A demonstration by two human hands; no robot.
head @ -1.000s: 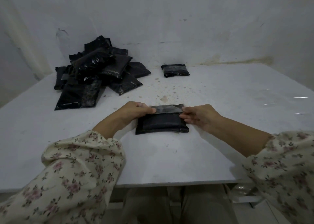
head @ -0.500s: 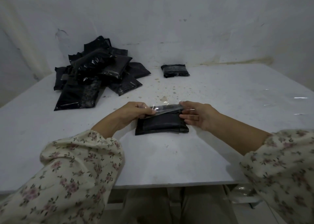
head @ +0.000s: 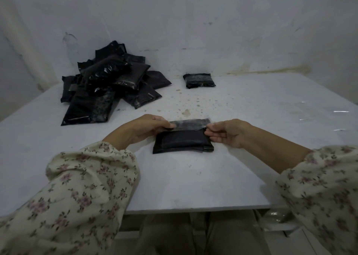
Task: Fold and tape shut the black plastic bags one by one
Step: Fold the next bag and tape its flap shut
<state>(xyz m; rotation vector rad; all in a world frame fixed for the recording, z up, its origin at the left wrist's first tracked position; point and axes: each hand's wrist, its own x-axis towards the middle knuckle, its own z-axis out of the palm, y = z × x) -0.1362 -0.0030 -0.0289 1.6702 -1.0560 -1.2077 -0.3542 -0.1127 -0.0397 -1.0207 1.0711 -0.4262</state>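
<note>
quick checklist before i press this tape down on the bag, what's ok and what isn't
1. Tape strip pinched at both ends by left hand and right hand: ok.
2. Strip stretched flat, no visible twist: ok.
3. Strip spans the folded bag's width: ok.
4. Folded bag lies flat on the table: ok.
5. Strip lined up over the fold's edge: cannot tell.
6. Pile of bags apart from the work spot: ok.
</note>
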